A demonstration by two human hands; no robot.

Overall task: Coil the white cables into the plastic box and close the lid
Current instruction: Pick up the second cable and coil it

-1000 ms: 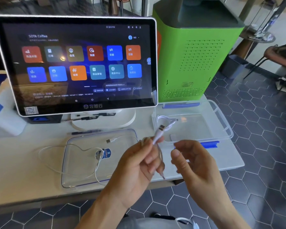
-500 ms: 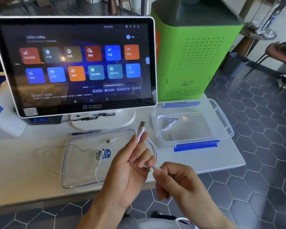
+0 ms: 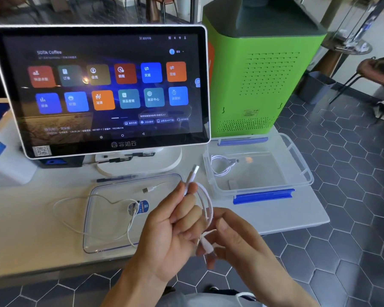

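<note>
My left hand [image 3: 171, 227] grips a short white cable [image 3: 205, 202] near its USB plug, which points up. My right hand [image 3: 233, 240] pinches the same cable's other end, so the cable forms a loop between both hands, in front of the table edge. A clear plastic box [image 3: 297, 171] with blue clips stands to the right, with one coiled white cable [image 3: 222, 165] inside at its left end. The clear lid [image 3: 102, 218] lies upside down on the table to the left. A long loose white cable [image 3: 75, 200] lies across the lid and the table.
A large touchscreen terminal [image 3: 102, 89] on a white stand rises behind the lid. A green machine [image 3: 262, 74] stands behind the box. A white device [image 3: 7, 160] sits at far left. A dark pen [image 3: 115, 178] lies before the stand. Tiled floor lies beyond the white table [image 3: 31, 229].
My right hand swung down from beside the left hand to just below it, bending the cable into a loop. The left hand lowered slightly, plug still pointing up.
</note>
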